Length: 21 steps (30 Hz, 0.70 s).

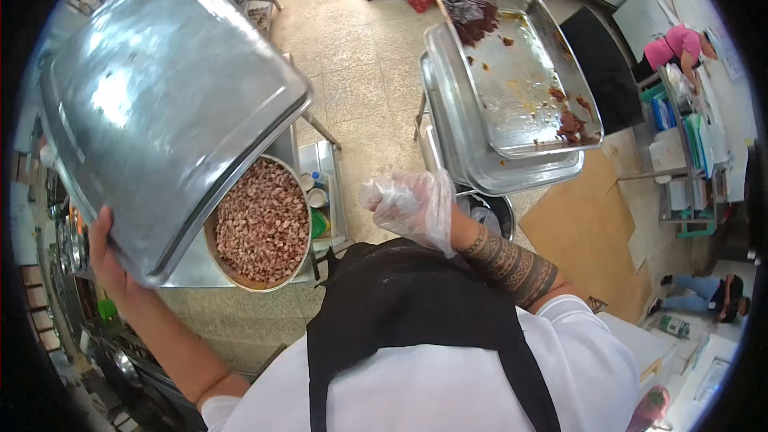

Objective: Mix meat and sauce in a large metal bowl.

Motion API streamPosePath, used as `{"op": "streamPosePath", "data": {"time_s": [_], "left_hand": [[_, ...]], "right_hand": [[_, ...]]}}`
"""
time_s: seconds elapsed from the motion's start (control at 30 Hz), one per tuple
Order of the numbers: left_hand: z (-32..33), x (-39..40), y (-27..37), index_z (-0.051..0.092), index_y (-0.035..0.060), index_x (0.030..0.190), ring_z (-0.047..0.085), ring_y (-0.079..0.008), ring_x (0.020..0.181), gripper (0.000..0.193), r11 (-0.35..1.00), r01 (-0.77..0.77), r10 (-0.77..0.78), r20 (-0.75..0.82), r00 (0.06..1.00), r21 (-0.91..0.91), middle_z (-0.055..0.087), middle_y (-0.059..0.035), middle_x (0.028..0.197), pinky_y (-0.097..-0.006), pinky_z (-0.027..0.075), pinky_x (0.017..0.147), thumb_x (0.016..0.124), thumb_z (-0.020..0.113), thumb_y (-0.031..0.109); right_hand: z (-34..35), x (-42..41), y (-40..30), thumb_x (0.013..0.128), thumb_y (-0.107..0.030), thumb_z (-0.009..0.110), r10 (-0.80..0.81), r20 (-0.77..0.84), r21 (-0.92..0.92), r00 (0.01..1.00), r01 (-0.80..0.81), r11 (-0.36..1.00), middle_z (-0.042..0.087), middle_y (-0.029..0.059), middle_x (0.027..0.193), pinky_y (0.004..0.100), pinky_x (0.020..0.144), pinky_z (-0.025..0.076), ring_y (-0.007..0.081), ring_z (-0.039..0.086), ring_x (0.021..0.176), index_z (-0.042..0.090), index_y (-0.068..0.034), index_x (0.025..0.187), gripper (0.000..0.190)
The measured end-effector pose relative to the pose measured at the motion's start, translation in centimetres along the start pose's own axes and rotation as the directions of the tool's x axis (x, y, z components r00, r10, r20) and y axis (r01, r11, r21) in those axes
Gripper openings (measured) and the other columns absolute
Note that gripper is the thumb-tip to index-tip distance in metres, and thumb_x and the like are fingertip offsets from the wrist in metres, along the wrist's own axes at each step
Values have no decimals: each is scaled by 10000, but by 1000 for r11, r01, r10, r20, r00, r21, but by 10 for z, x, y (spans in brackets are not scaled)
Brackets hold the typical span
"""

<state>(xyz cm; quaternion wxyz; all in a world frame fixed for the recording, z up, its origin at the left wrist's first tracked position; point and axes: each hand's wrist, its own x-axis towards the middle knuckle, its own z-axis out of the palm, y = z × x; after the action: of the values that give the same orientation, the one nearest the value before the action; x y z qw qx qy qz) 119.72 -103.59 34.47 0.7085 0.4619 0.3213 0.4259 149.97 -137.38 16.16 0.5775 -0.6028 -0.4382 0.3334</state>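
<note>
My bare left hand (111, 264) grips the near edge of a large rectangular metal tray (162, 90), its smooth underside facing up at a slant. Part of the tray covers a round metal pot (310, 222) filled with small diced pieces that look like pinkish meat (261, 225). In front of my black apron (414, 288), my right hand (411, 201) wears a clear plastic glove. Its fingers are curled in, and I see nothing held in them. Ahead and to the right sits a deep metal tray (516, 84) with dark red-brown residue and a dark lump in a corner.
More metal trays (462, 132) are stacked beneath the stained one. Under them is a black bin (507, 216). A low shelf (330, 192) with small containers is beside the pot. Cardboard (582, 234) lies on the floor. Two people (672, 48) are off to the right.
</note>
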Motion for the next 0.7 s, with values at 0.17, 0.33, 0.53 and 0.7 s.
{"op": "streamPosePath", "data": {"time_s": [0.17, 0.33, 0.53, 0.7], "left_hand": [[-91, -48, 41, 586, -72, 1283, 654, -285, 1108, 429, 955, -145, 178, -110, 978, 259, 670, -165, 1208, -422, 520, 977, 918, 650, 144], [-159, -55, 72, 626, -28, 1259, 630, -194, 966, 464, 557, -51, 316, -155, 936, 829, 668, -94, 1107, -308, 494, 802, 874, 736, 207], [-279, -12, 5, 643, -23, 1122, 650, -307, 919, 321, 127, 5, 308, -44, 950, 992, 679, -155, 995, -410, 510, 845, 821, 668, 88], [-291, 5, -85, 660, -11, 1028, 604, -397, 1094, 222, -222, 38, 292, 30, 956, 974, 625, -196, 1197, -463, 496, 943, 825, 586, 40]], "right_hand": [[59, 39, 3, 907, -174, 730, 30, 165, 115, 986, -50, 992, 716, 107, 1112, 327, 882, 547, 176, 676, 971, 666, -18, 1176, 317], [108, 76, -17, 803, -86, 753, -225, 198, -203, 954, 264, 943, 726, 47, 923, 311, 692, 564, 177, 692, 799, 679, -92, 896, 119], [146, 90, -42, 799, -150, 809, -293, 199, -569, 935, 353, 742, 741, 79, 911, 295, 670, 590, 171, 720, 741, 723, -46, 984, 229], [151, 85, -39, 811, -110, 787, -319, 207, -647, 925, 374, 664, 742, 60, 929, 310, 727, 577, 193, 716, 815, 722, -60, 1027, 231]]}}
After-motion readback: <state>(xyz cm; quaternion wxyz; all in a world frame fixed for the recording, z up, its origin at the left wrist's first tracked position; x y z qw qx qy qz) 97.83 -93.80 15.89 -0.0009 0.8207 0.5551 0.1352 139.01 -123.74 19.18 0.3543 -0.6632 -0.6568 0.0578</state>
